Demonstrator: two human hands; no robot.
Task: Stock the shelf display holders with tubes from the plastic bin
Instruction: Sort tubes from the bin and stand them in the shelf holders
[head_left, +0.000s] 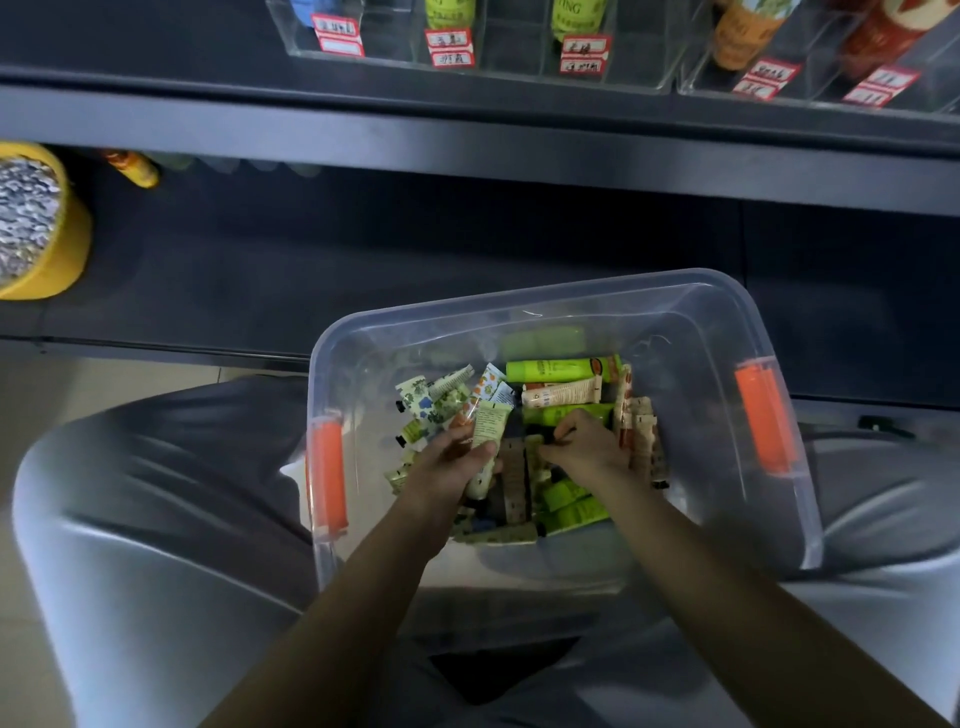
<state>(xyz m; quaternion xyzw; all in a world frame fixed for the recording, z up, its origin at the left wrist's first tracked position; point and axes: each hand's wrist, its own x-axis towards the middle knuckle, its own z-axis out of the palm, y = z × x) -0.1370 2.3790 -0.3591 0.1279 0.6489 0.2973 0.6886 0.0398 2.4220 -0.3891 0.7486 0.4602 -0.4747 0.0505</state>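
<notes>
While bracing plastic bin (519, 306) on lap (156, 493) under display holders (514, 62) for reach: gripping cream tube (488, 431) in left hand (447, 462), digging tubes (566, 413) with curled right hand (587, 447), hold unclear.

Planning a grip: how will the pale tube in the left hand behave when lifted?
The pale tube looks small beside the left hand gripping it, so probably light. Its flat crimped end should stop it rolling. Smooth plastic may slip slightly.
</notes>
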